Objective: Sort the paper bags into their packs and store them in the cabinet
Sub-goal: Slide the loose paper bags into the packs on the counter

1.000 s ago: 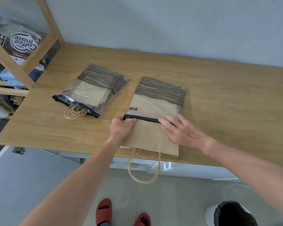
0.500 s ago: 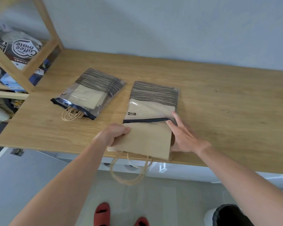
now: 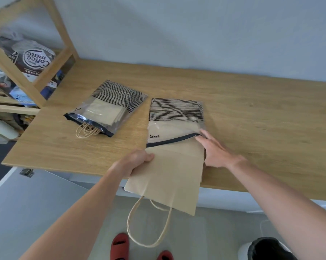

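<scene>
A large brown paper bag [image 3: 169, 177] with twine handles lies half inside a clear striped plastic pack [image 3: 175, 113] on the wooden table [image 3: 252, 113]. Its lower part and handles hang past the table's front edge. My left hand [image 3: 132, 162] grips the bag's left edge. My right hand [image 3: 214, 151] lies flat at the pack's dark opening on the right, fingers along the bag's side. A second, smaller striped pack [image 3: 105, 111] holding folded bags with handles sticking out lies to the left.
A wooden shelf frame [image 3: 27, 72] with a Coffee mate packet [image 3: 34, 59] and other goods stands at the left. A grey wall runs behind the table. Below are red slippers [image 3: 120, 246] on the floor and a black-lined bin [image 3: 267, 248] at the lower right.
The large paper bag has slid out of the pack toward me and now overhangs the table edge further. My left hand moved back with it; my right hand shifted to the pack's right corner.
</scene>
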Demonstrator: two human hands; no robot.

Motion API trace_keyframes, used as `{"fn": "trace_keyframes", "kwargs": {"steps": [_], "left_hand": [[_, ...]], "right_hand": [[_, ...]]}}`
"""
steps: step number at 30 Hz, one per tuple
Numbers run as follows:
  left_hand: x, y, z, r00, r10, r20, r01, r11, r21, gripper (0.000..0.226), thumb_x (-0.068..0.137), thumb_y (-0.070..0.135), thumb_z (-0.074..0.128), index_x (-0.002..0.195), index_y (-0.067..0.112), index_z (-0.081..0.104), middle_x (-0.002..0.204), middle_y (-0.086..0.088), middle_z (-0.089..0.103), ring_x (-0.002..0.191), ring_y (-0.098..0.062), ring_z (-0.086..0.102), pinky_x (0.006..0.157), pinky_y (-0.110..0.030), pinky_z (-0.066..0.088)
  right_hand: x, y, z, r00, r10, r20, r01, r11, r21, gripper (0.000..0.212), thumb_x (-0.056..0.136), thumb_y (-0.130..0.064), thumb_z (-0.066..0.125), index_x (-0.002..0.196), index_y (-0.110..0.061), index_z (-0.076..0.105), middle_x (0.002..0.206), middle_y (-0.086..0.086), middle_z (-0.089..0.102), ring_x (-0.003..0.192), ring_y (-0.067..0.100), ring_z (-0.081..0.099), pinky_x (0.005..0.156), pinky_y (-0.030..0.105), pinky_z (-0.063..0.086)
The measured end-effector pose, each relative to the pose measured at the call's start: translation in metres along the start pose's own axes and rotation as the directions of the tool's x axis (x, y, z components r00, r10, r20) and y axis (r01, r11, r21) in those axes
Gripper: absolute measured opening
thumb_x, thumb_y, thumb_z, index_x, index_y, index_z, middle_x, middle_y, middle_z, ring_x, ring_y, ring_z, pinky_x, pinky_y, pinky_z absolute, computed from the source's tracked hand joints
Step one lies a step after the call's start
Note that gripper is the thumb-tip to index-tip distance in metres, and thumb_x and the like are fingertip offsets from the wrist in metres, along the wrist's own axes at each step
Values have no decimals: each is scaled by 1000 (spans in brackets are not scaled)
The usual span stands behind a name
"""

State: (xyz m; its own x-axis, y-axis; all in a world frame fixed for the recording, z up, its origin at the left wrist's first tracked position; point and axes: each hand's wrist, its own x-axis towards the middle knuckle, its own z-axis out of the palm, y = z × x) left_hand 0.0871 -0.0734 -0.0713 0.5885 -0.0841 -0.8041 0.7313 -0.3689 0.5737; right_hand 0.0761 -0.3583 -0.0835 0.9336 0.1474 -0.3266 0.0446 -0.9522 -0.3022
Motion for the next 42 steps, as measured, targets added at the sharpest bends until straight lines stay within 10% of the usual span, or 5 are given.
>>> {"fn": "trace_keyframes", "kwargs": {"steps": [12, 17, 22, 32, 42], "left_hand": [[3, -6, 6, 985, 111, -135, -146, 948, -282, 47, 88, 16, 69, 131, 14, 53, 121, -12, 65, 98, -31, 69, 77, -47, 60], [-11, -13, 7, 998, 53, -40, -58, 990, -128, 25, 94, 17, 58, 117, 5, 59, 110, -17, 69, 97, -34, 69, 84, -53, 58], [-28, -12, 13, 999, 32, -44, -38, 987, -154, 13, 94, 15, 52, 97, 7, 62, 98, -15, 69, 87, -30, 66, 83, -40, 54], [-36, -12, 34, 962, 213, -171, -242, 956, -169, 24, 98, 4, 44, 84, 19, 56, 90, -3, 60, 73, -14, 58, 56, -25, 52], [-44, -47, -30, 997, 71, -35, -68, 995, 71, 15, 99, 15, 53, 112, 20, 59, 101, -6, 65, 88, -22, 65, 75, -33, 55]], "right_hand": [[-35, 0, 26, 871, -326, -368, 256, 940, -228, 81, 61, 15, 60, 135, -18, 59, 157, 16, 24, 140, 33, 29, 112, 41, 35], [-33, -13, 14, 869, -8, -495, 222, 900, 375, 51, 71, -2, 42, 114, -9, 68, 132, 9, 58, 126, 26, 51, 107, 38, 39], [-17, -29, 13, 985, 153, -82, -90, 855, 512, 57, 100, -45, 45, 153, -31, 31, 164, -6, 13, 150, 10, 8, 120, 38, 14], [-3, -49, 27, 966, 258, -22, -252, 954, 160, 84, 83, -83, 23, 155, -44, 3, 164, -2, -18, 150, 29, -1, 119, 52, 5], [20, -40, 21, 953, 299, 45, -302, 939, 165, 84, 84, -83, 18, 156, -42, 4, 164, 1, -17, 151, 32, -2, 118, 56, 2]]}}
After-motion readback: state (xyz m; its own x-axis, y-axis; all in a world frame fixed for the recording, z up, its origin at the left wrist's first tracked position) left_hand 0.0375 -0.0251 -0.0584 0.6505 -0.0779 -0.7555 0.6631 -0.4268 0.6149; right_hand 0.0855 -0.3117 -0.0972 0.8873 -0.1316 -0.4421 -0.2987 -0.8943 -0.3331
